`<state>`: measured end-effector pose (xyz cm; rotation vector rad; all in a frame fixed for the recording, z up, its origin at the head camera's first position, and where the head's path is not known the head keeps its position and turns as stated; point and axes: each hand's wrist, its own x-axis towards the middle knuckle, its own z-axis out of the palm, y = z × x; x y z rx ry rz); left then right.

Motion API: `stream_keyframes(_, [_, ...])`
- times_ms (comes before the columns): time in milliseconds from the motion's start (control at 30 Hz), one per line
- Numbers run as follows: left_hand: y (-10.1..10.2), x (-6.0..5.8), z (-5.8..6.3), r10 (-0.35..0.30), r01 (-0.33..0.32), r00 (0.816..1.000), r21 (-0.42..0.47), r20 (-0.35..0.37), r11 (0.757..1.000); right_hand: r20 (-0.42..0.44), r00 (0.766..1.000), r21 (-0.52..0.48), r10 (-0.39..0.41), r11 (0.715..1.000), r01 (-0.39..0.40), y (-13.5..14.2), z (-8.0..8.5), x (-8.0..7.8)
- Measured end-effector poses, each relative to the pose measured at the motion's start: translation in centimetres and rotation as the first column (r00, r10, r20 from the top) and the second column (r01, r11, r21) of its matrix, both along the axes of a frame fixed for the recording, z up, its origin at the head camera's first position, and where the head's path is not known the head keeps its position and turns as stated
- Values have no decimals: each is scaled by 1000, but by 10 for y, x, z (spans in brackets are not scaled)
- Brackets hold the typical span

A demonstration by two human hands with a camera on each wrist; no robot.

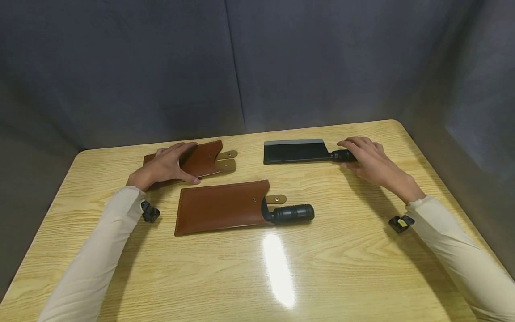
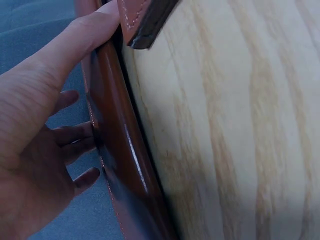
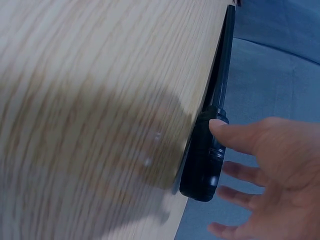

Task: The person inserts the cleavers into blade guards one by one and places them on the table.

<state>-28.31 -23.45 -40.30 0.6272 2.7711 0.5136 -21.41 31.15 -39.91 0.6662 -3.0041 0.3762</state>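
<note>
Bare cleaver lay at 9 o'clock from the right hand, the nearer one; long axis 9-to-3, handle between that hand's parted thumb and fingers. Left hand, digits spread, spanned rear sheath, mouth toward 3.

A curtained booth, much like a small recording set; dark grey cloth hangs behind the table and along both its sides, with a seam running down the back; the table is wood-grained and round-cornered, with a bright glare on its top; small cameras sit at the person's wrists; which kind of building, I cannot tell.
</note>
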Motion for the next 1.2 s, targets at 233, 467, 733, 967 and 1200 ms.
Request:
stream_keyframes(233, [-1,3,-4,4,-2,999,49,-45,999,27,1000,59,-1,998,-1,-1,-3,-5])
stream_keyframes(467, [-1,8,-4,11,-6,996,59,-84,998,-26,999,107,20,994,-18,-3,-8,-8])
stream_keyframes(733, [-2,13,-5,2,18,984,106,-181,994,-20,999,119,37,992,-34,-5,-12,-12])
stream_keyframes(967, [0,15,-7,-12,47,968,134,-251,990,-77,995,133,65,990,-55,-7,-15,-13])
stream_keyframes(1200, [2,17,-6,-12,43,951,93,-308,995,-159,982,133,105,988,-84,-4,-20,-13])
